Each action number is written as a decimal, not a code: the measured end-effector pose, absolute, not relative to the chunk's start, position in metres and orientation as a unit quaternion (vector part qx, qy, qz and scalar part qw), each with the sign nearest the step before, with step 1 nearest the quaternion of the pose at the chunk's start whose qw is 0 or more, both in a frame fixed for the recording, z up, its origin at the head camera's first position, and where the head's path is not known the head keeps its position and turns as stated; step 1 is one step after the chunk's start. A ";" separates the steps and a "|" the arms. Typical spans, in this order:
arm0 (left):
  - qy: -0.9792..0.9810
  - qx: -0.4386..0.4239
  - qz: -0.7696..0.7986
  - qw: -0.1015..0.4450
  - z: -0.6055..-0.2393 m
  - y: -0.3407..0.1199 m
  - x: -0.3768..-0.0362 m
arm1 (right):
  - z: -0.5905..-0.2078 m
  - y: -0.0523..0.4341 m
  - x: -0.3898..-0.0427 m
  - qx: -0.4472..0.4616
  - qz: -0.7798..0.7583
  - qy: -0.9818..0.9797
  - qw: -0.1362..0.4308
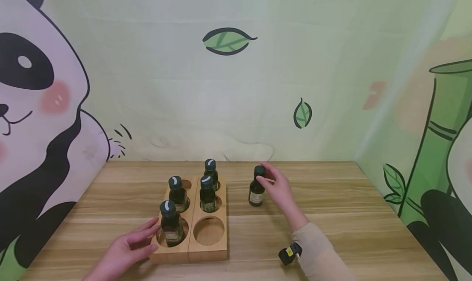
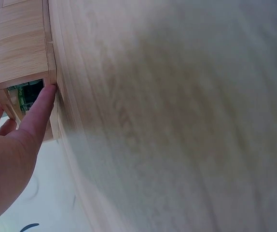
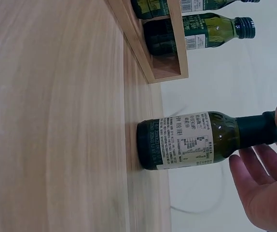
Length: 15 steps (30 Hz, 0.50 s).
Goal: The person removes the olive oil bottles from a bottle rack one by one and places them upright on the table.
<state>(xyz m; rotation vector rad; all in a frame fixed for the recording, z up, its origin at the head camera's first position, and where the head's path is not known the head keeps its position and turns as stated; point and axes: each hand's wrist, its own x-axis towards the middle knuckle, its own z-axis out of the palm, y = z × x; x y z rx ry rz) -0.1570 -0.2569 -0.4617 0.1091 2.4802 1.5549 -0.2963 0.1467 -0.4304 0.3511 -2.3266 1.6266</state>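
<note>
My right hand (image 1: pixel 278 186) pinches the dark cap of a small dark-green glass bottle (image 1: pixel 256 194), thumb on one side and fingers on the other. The bottle stands upright to the right of a wooden rack (image 1: pixel 208 254); in the right wrist view its white printed label (image 3: pixel 186 140) faces the camera. At the rack's front left, my left hand (image 1: pixel 127 246) rests its outstretched fingertips against the side. Beside those fingers, a capped bottle (image 1: pixel 171 227) sits in the front left hole. Another bottle (image 1: pixel 178 197) fills the left row's middle hole.
In the rack's right row stand a middle bottle (image 1: pixel 208 197) and a rear bottle (image 1: pixel 211 172). The front right hole (image 1: pixel 209 232) shows its wooden floor. A small black device (image 1: pixel 290 253) is at the right sleeve. Behind the table (image 1: pixel 332 215) hangs a printed panda backdrop (image 1: pixel 166 88).
</note>
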 end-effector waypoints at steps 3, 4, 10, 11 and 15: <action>0.843 0.037 0.526 0.106 -0.462 -0.257 -0.158 | -0.431 0.149 -0.294 0.125 0.567 -0.803 0.137; 0.843 0.036 0.526 0.107 -0.462 -0.257 -0.158 | -0.430 0.150 -0.293 0.124 0.570 -0.801 0.134; 0.840 0.030 0.530 0.110 -0.462 -0.256 -0.158 | -0.432 0.160 -0.286 0.129 0.583 -0.792 0.131; 0.841 0.030 0.530 0.110 -0.462 -0.256 -0.158 | -0.433 0.162 -0.285 0.130 0.582 -0.792 0.132; 0.840 0.033 0.530 0.108 -0.461 -0.256 -0.158 | -0.434 0.168 -0.281 0.135 0.584 -0.789 0.135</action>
